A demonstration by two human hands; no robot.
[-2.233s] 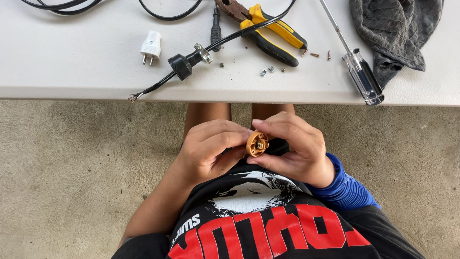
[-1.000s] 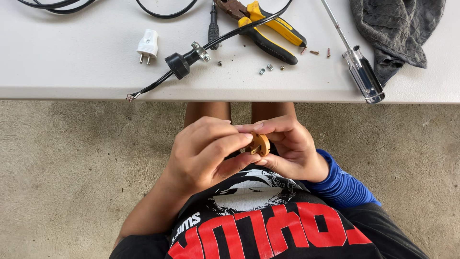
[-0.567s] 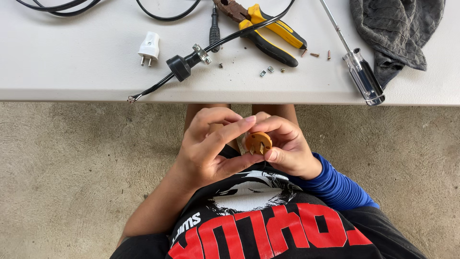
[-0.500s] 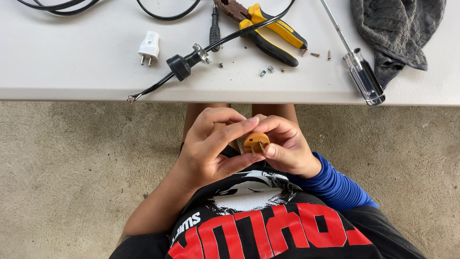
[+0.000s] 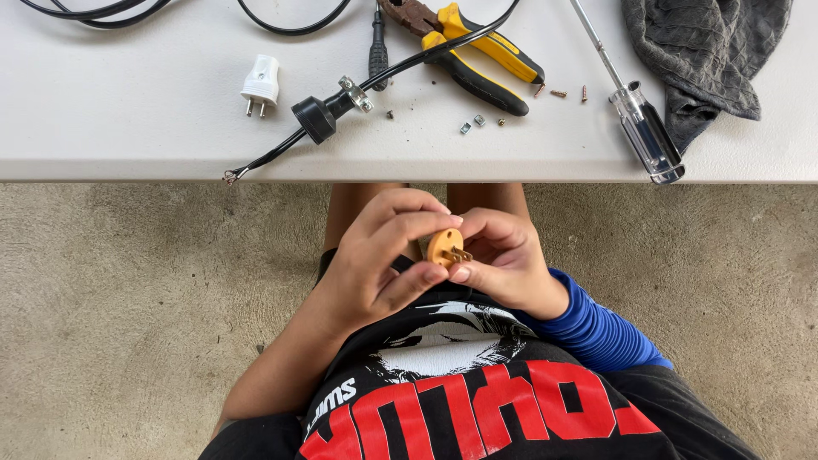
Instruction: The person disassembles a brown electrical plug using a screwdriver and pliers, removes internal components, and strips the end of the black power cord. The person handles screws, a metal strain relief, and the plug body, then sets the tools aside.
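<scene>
Head view: both hands meet over the lap, below the edge of the white table (image 5: 128, 128). The left hand (image 5: 379, 264) comes in from the lower left with its bare forearm angled up; its fingers curl forward, index fingertip on top of the orange plug insert (image 5: 445, 248) and thumb under it, pinching it. The right hand (image 5: 504, 260) comes from the right, wrist bent and blue sleeve (image 5: 596, 328) pushed to the forearm; its fingers fold round the insert's far side and the thumb presses near the small metal prongs that stick out of it. So both hands are closed on the insert, held between them just in front of the black and red shirt (image 5: 477, 400).

On the table lie a white plug (image 5: 260, 83), a black cable (image 5: 366, 83) with a black plug cover (image 5: 313, 119) threaded on it, yellow-handled pliers (image 5: 469, 47), loose screws (image 5: 473, 123), a clear-handled screwdriver (image 5: 643, 132) and a grey cloth (image 5: 703, 51).
</scene>
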